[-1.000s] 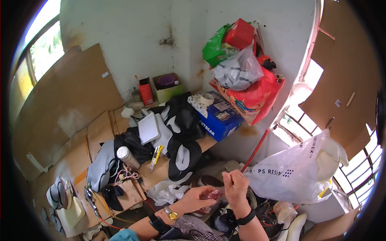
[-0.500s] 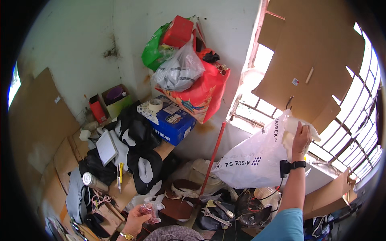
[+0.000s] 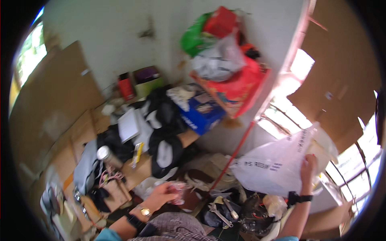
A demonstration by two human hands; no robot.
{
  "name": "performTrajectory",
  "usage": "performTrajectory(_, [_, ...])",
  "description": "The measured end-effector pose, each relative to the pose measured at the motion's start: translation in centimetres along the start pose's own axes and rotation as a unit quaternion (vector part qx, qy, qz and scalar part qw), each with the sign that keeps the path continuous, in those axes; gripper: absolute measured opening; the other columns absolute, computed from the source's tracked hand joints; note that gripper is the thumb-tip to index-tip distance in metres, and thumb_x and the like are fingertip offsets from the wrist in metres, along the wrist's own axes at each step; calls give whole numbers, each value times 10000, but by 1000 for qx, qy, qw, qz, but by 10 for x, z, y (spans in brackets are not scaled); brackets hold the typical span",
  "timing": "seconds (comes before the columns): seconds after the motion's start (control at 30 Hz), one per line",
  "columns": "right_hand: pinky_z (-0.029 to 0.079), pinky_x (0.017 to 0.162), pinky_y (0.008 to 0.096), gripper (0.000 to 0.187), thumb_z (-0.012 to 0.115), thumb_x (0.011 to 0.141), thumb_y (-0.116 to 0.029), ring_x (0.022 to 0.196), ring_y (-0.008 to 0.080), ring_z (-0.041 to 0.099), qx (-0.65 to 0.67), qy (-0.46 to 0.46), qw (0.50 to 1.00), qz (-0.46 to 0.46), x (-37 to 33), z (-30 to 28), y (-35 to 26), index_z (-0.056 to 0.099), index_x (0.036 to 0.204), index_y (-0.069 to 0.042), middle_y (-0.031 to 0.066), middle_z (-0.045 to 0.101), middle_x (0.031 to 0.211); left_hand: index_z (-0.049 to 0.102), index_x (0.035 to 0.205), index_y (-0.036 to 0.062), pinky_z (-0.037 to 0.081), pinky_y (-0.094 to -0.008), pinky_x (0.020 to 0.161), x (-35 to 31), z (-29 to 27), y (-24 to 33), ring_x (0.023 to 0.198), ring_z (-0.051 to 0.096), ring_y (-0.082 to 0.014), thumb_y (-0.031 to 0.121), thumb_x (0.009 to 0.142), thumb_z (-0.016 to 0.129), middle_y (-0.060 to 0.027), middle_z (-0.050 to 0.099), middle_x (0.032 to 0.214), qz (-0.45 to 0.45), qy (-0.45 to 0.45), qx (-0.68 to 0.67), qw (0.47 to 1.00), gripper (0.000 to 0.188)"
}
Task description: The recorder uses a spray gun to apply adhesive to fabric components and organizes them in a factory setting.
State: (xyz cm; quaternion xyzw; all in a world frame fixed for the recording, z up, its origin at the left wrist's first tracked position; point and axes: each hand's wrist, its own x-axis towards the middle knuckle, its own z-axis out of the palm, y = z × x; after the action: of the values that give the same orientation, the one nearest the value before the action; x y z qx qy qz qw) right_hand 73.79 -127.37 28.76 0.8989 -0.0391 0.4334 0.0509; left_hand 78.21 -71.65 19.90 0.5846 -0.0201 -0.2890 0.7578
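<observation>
My left hand [image 3: 163, 193] is closed on a small clear plastic packet [image 3: 178, 192] with reddish contents, held over the cluttered low area in front of me. A gold-coloured watch is on that wrist. My right hand [image 3: 309, 168] is beside the right edge of a large white plastic sack [image 3: 261, 164] hanging by the window. Pale, cream-coloured material [image 3: 320, 150] shows just beyond those fingers. Motion blurs the right fingers, so their grip does not show.
At the left, a work surface carries a yellow cutter knife [image 3: 137, 155], a white-lidded cylinder [image 3: 108, 156], a white pad [image 3: 128, 125] and black and grey pieces. A blue box [image 3: 199, 112] stands behind. A red pole [image 3: 233, 156] leans near the sack. Wrenches [image 3: 220, 213] lie below.
My view has swung left, shifting the scene rightward. The left hand has come up and forward with the packet. My right hand has dropped lower along the sack's edge.
</observation>
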Motion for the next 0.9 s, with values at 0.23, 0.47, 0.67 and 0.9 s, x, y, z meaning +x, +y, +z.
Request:
performTrajectory(0.23, [404,849,362,518,487,720,99,976,299,504,102,-133,976,135,31,5,-37,439,1223,-15,154,514,1100,522,1139,39,471,-270,834,7,-8,-14,922,569,-103,-39,795,589,-23,595,1013,32,0,-88,996,359])
performTrajectory(0.47, [327,980,426,456,538,766,-20,1142,342,445,-151,-64,974,156,-6,40,-39,460,1214,-57,164,495,1216,564,1023,30,482,-312,749,6,-114,-65,838,595,-172,-78,731,569,-46,617,892,70,293,-149,942,311])
performTrajectory(0.67, [340,984,418,388,497,821,-92,1159,331,441,-192,52,974,107,-14,25,-26,482,1206,-44,151,477,1262,564,896,23,481,-297,679,39,-171,-49,724,554,-138,-33,682,608,-32,583,790,24,482,-17,876,226])
performTrajectory(0.9, [330,988,451,359,475,836,-92,1153,344,446,-162,37,980,107,-35,24,-51,489,1190,-37,168,490,1233,564,906,11,474,-278,602,100,-253,-8,700,559,-127,-25,693,583,-57,586,777,144,470,43,870,216])
